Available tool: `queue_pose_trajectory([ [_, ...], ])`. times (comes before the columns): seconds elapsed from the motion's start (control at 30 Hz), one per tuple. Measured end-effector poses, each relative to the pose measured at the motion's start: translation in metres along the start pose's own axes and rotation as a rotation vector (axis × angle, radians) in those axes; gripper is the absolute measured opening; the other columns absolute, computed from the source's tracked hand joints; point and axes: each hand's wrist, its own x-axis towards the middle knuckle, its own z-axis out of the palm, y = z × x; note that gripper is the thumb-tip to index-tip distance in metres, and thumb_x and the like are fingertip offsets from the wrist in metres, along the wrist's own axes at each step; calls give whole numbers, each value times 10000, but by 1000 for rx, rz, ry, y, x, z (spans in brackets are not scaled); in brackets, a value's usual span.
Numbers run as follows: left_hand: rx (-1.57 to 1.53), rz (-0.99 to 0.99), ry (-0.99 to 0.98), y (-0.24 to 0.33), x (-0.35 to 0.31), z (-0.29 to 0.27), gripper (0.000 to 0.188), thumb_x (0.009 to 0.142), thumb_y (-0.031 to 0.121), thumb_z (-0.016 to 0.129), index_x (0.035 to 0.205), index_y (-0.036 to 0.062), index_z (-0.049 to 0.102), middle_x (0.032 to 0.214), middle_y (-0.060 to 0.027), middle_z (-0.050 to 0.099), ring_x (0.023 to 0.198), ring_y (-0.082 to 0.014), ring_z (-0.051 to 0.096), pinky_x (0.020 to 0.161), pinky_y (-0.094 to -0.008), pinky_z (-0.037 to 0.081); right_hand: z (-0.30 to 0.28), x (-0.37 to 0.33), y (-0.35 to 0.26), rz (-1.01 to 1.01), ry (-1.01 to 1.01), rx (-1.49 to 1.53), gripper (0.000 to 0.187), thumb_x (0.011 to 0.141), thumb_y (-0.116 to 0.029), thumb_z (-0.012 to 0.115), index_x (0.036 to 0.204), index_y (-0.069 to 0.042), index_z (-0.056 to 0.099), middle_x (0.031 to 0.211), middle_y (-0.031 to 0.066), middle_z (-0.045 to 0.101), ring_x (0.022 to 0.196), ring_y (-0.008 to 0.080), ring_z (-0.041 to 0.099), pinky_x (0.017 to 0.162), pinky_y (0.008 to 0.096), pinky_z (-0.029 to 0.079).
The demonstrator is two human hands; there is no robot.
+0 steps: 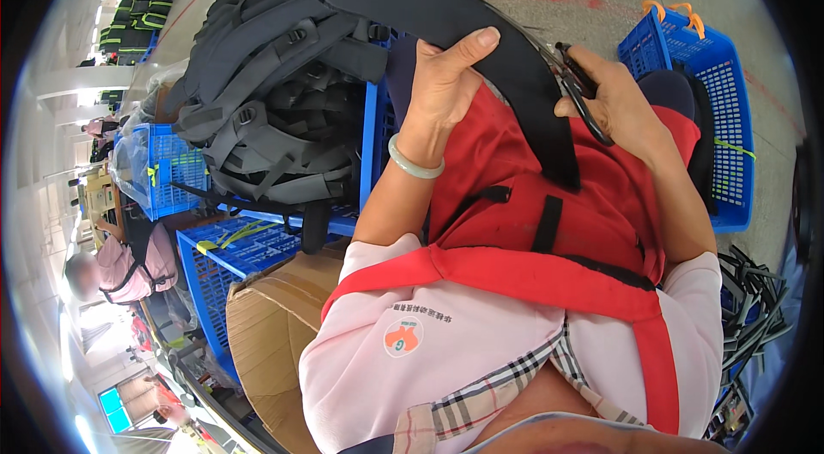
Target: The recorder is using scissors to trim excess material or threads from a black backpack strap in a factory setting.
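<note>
Pinching the black curved padded strap [519, 63], the left hand [446, 81] apparently steadies its edge beside the black-handled scissors [568, 76], around which the right hand [613, 98] curls.

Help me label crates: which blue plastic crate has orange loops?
The blue plastic crate at the picture's right; only it shows orange loops, unlike the left-hand crates.

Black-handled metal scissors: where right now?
Head view, upper half, right of centre: the scissors are in the right hand, along the right edge of the long curved black strip.
</note>
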Motion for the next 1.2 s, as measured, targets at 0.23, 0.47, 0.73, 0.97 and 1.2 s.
queue_pose_trajectory([
  [0.23,-19,-20,-11,4,-2,2,157,824,-55,651,948,42,653,892,-49,677,807,-159,657,761,-305,540,-2,-4,-17,-86,30,6,523,712,-267,803,1049,-21,488,647,96,443,596,231,406,574,354,375],
  [0.47,-18,-38,-20,2,-1,6,169,821,-58,653,956,44,650,893,-52,676,817,-160,659,770,-305,546,2,-2,-6,-63,12,45,483,758,-302,777,1025,-9,501,647,92,416,602,184,359,551,336,347],
  [0.73,37,-15,-85,-3,-1,-2,214,835,-15,651,1030,70,629,982,-65,661,937,-215,652,885,-413,528,-4,2,-6,-144,49,126,457,755,-309,780,976,0,527,661,41,362,634,153,339,569,308,339],
  [0.97,-44,22,-22,14,8,7,140,839,-34,648,950,50,657,909,-45,673,849,-161,653,817,-324,530,-9,1,-17,-67,67,-9,518,734,-357,787,1023,-22,518,633,74,408,603,186,375,553,335,352],
  [1.2,-25,32,-9,12,2,16,144,838,-38,648,955,46,655,905,-46,672,842,-161,652,804,-321,533,-10,3,-21,-152,118,-69,571,709,-391,794,1044,-29,508,627,93,420,582,208,387,543,361,348],
])
